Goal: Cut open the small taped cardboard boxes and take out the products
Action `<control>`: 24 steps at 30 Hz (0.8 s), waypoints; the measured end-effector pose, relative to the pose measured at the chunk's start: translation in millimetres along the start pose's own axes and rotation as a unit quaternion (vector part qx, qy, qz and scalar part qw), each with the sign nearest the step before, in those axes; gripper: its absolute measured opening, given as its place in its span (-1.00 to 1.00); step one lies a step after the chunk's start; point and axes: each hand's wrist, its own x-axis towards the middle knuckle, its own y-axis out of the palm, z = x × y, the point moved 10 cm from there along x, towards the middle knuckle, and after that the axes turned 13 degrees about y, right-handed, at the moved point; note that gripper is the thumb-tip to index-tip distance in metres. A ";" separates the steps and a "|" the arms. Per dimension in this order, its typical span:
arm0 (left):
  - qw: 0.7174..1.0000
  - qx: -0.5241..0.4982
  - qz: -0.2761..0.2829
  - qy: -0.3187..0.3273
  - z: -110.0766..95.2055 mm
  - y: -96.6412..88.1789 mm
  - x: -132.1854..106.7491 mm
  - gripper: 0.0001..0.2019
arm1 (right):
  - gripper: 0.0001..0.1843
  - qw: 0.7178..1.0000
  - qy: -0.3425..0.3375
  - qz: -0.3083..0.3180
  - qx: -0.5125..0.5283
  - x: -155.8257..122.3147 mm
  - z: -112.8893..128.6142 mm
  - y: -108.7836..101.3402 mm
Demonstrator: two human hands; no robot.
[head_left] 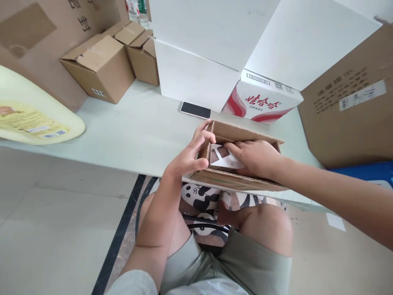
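Note:
A small open brown cardboard box [245, 133] sits at the near edge of a pale table [138, 127], above my knees. My left hand [192, 153] grips the box's left wall, thumb inside and fingers curled over the rim. My right hand [253, 157] reaches inside the box, fingers pressed onto a white card piece with cut-outs [225, 157] that lies in the box. How far the card reaches under my hand is hidden.
A black phone [195, 110] lies just behind the box. A red-and-white printed carton [262, 100] and large white boxes [196, 78] stand at the back. Brown cartons [101, 67] are at back left, another [350, 110] at right. A yellowish plastic container [33, 114] lies at left.

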 end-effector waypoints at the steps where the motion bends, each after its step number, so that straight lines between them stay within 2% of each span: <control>1: 1.000 -0.007 0.007 0.003 2.9 -0.3 -1.9 -0.12 | -0.27 1.000 0.003 -0.004 0.011 -1.1 -1.9 -2.4; 5: 0.999 0.000 0.034 -0.003 16.3 -4.0 -11.0 0.35 | -0.21 0.995 0.033 -0.027 0.092 -10.7 -27.5 -18.8; 7: 0.998 0.005 0.059 -0.011 21.1 -1.9 -15.0 0.46 | -0.18 0.990 0.044 -0.048 0.127 -17.6 -43.9 -25.1; 10: 0.996 0.007 0.085 -0.019 26.4 3.3 -18.2 0.50 | -0.15 0.978 0.051 -0.093 0.178 -28.6 -65.1 -31.1; 12: 0.996 0.002 0.081 -0.024 29.9 4.9 -18.1 0.50 | -0.15 0.969 0.051 -0.121 0.210 -34.8 -74.7 -33.6; 16: 0.997 -0.018 0.065 -0.040 38.5 7.5 -16.5 0.47 | -0.15 0.952 0.051 -0.156 0.258 -41.5 -87.4 -37.1; 19: 0.999 -0.011 0.040 -0.028 39.6 4.3 -12.9 0.45 | -0.18 0.940 0.057 -0.175 0.287 -45.7 -99.1 -43.3; 24: 1.000 0.005 -0.007 -0.014 38.9 -3.6 -9.5 0.38 | -0.16 0.913 0.094 -0.207 0.338 -64.7 -132.5 -59.2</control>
